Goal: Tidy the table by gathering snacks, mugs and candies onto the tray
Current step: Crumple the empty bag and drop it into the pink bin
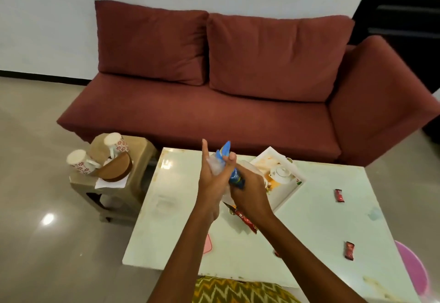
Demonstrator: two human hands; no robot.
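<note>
Fingers of our left hand (214, 183) are partly spread: the forefinger points straight up and free, while the thumb and a bent finger pinch the upper part of a blue snack packet (232, 169), which seems to be wrapped in clear plastic. Our right hand (250, 193) is curled closed around the packet's lower end, so both hands hold it in the air above the far middle of the white table (309, 226).

Just right of the hands lies the white tray (285, 194), set at an angle on the far part of the table. On it stands a small white teapot (281, 173), and orange stains mark its surface. Under our right wrist a red snack wrapper (247, 220) lies on the table, touching or just beside the tray's near corner; we cannot tell which.

Two red candies rest on the right side of the table, well apart from the tray: one candy (339, 195) farther away, the other candy (349, 250) nearer to us.

Left of the table stands a small beige stool (133, 152). Two white mugs with red flower patterns lie tipped on it, one mug (79, 161) at the left and another mug (116, 143) behind it, next to a brown round container (116, 168).
</note>
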